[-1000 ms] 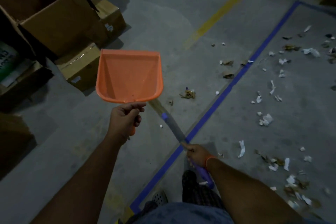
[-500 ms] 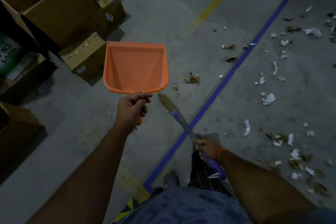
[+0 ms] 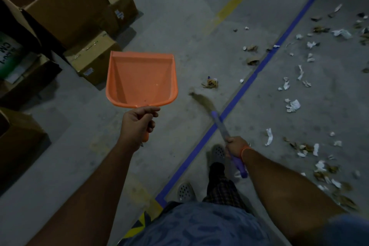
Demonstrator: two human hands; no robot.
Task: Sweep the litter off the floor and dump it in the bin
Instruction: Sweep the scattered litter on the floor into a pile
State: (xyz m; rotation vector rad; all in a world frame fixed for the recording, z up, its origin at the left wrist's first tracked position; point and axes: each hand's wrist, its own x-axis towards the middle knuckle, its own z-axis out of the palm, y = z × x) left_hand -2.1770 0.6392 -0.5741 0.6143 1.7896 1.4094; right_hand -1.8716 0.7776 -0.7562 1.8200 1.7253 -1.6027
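Note:
My left hand (image 3: 138,124) grips the handle of an empty orange dustpan (image 3: 141,80), held up in the air above the grey floor. My right hand (image 3: 235,147) grips the purple handle of a short broom (image 3: 219,124); its blurred bristle end (image 3: 201,101) points toward a crumpled wrapper (image 3: 210,83). White paper scraps and brown bits of litter (image 3: 292,106) lie scattered to the right, mostly beyond a blue tape line (image 3: 259,68). No bin is in view.
Open cardboard boxes (image 3: 65,6) are stacked at the upper left, with smaller boxes (image 3: 91,60) beside them and another box (image 3: 18,140) at the left edge. A yellow floor line (image 3: 235,0) runs diagonally. My feet in perforated clogs (image 3: 184,190) stand on the blue line.
The broom has swung right, out from under the dustpan, so its bristles now show near the wrapper. The view has shifted and the dustpan sits lower in the frame.

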